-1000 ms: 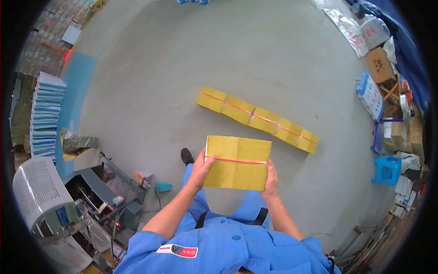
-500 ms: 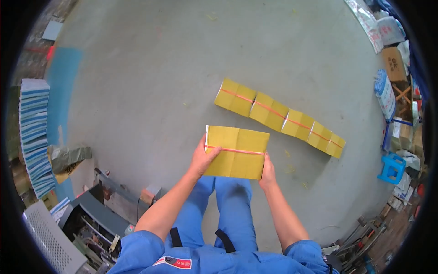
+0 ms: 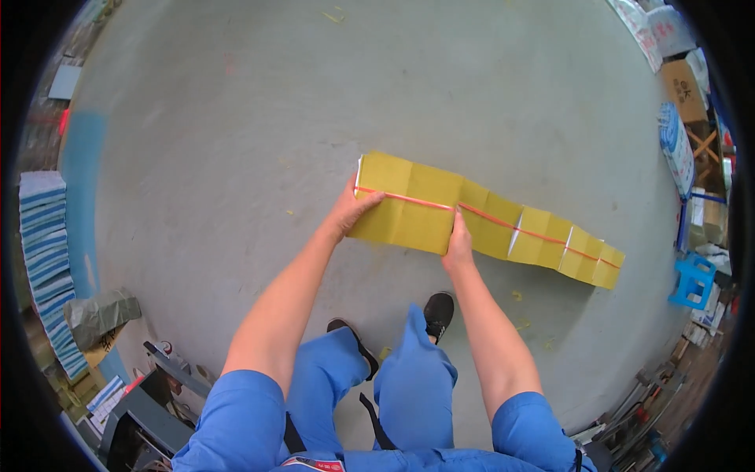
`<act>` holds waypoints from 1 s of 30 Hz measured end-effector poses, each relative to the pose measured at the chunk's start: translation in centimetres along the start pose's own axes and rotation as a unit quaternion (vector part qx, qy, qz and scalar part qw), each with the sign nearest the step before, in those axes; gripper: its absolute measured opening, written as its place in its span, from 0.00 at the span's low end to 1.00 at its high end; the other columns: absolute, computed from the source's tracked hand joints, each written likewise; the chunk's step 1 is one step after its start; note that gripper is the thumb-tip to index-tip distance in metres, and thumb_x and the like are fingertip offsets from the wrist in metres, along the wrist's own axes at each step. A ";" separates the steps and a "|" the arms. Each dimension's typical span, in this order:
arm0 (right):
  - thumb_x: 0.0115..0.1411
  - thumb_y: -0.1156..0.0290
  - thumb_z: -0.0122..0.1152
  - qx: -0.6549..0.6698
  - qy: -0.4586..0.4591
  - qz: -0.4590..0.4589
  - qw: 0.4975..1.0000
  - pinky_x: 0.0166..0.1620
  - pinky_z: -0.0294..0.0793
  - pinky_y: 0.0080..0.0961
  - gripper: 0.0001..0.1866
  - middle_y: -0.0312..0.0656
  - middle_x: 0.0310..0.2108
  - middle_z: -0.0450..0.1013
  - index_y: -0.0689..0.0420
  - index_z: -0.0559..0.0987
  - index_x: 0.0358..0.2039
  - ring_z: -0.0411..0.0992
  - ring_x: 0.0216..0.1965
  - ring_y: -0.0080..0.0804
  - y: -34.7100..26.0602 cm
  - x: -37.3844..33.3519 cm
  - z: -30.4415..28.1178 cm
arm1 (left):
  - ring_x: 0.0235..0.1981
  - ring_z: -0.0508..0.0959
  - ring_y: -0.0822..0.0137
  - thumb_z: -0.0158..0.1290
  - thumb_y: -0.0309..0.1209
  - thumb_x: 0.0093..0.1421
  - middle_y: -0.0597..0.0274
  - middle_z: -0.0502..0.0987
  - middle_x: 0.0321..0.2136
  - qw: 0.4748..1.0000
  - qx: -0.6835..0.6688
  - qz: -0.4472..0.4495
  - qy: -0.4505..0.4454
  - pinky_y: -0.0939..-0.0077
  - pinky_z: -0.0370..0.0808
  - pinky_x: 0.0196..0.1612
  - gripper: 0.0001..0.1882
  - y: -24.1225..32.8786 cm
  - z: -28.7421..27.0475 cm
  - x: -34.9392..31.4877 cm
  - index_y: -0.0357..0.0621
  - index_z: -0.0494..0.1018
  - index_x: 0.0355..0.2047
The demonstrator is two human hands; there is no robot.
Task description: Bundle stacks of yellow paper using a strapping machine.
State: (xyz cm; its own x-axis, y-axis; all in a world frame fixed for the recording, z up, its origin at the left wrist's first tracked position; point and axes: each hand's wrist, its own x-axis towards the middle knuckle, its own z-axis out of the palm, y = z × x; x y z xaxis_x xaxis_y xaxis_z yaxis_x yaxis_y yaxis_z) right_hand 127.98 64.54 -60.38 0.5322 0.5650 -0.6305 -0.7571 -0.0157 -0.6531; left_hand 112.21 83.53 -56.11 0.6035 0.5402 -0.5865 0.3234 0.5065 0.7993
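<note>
Between both hands I hold a yellow paper bundle, bound across its middle by a red strap, a white edge showing at its left end. My left hand grips that left end, thumb lying on top near the strap. On the opposite end, my right hand is closed with its thumb up along the edge. Directly beyond it, a slanting row of similar strapped yellow bundles runs down to the right on the grey floor. The held bundle overlaps the row's near left end; whether they touch I cannot tell.
A tall stack of blue-and-white bundles stands at the left, with a grey-green wrapped package beside it. Dark machinery sits lower left. Along the right are a blue stool, a cardboard box and metal parts.
Both hands have carried the bundle forward, away from my body, to the left end of the row. My arms are stretched further out, and my shoes have come into view.
</note>
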 end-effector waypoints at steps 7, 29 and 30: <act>0.72 0.51 0.35 -0.065 0.006 0.016 0.998 0.66 0.58 0.29 0.32 0.41 0.68 0.57 0.59 0.56 0.69 0.57 0.67 0.33 1.4 0.9 0.0 | 0.59 0.70 0.61 0.69 0.42 0.49 0.51 0.69 0.58 0.998 0.014 -0.048 0.023 0.64 0.68 0.60 0.51 -0.9 -0.7 1.6 0.41 0.53 0.67; 0.68 0.59 0.49 -0.449 0.150 0.132 0.871 0.68 0.56 0.35 0.30 0.53 0.66 0.60 0.63 0.62 0.66 0.57 0.68 0.43 0.5 -24.6 -14.6 | 0.66 0.59 0.42 0.57 0.45 0.58 0.47 0.60 0.66 0.870 0.399 -0.069 0.282 0.54 0.62 0.65 0.46 -7.5 -5.3 -25.6 0.57 0.46 0.72; 0.65 0.60 0.52 -0.501 0.157 0.149 0.838 0.66 0.58 0.37 0.31 0.54 0.64 0.63 0.63 0.65 0.64 0.60 0.66 0.45 0.0 -29.3 -16.2 | 0.66 0.60 0.44 0.56 0.46 0.59 0.48 0.59 0.67 0.905 0.313 -0.150 0.245 0.56 0.61 0.65 0.44 -9.3 -8.4 -31.4 0.56 0.48 0.72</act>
State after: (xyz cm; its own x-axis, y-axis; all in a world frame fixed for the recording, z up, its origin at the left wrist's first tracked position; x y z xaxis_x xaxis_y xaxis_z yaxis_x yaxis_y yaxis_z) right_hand 118.50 34.61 -48.73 0.5679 0.1703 -0.8053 -0.2604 -0.8909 -0.3721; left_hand 84.15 67.48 -46.21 0.0742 0.7525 -0.6544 0.8608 0.2830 0.4230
